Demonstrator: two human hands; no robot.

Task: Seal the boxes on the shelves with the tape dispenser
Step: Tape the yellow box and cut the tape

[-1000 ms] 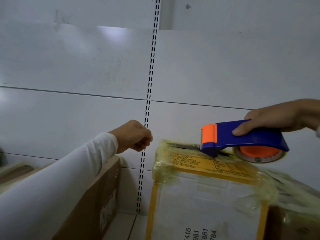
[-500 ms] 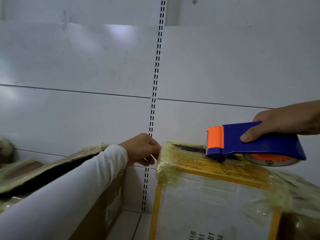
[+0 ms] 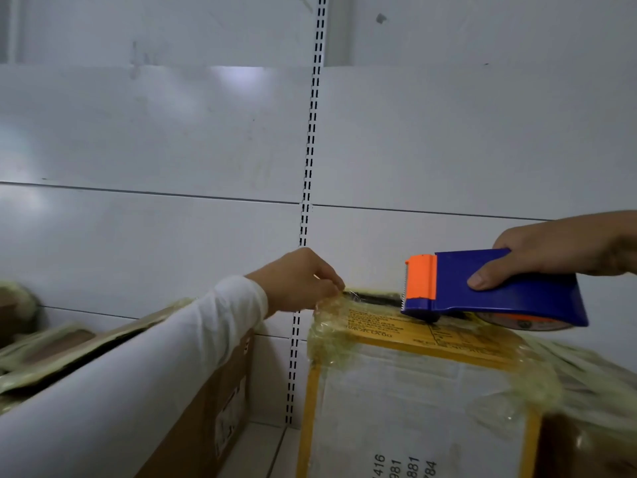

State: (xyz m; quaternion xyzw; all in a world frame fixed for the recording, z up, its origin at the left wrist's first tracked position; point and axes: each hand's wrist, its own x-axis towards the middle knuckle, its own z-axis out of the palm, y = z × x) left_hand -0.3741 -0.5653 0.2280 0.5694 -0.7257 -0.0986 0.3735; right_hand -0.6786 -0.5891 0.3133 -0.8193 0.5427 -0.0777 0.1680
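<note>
Now, by count:
Tape dispenser (image 3: 496, 288): one, blue and orange, low over the back top edge of the yellow-taped box (image 3: 413, 391).
Hands: two; right hand (image 3: 558, 250) grips the dispenser, left hand (image 3: 300, 281) pinches clear tape at that box's back left corner.
Boxes: two plainly seen; brown box (image 3: 213, 401) to the left, under the white sleeve.
Shelf (image 3: 262, 450): one, white.

The right hand (image 3: 565, 246) holds the blue and orange tape dispenser (image 3: 496, 288) on top of the taped yellow box (image 3: 413, 384). The left hand (image 3: 300, 281) pinches what looks like clear tape at the box's back left corner. A brown box (image 3: 220, 391) stands beside it on the shelf (image 3: 272, 443).
</note>
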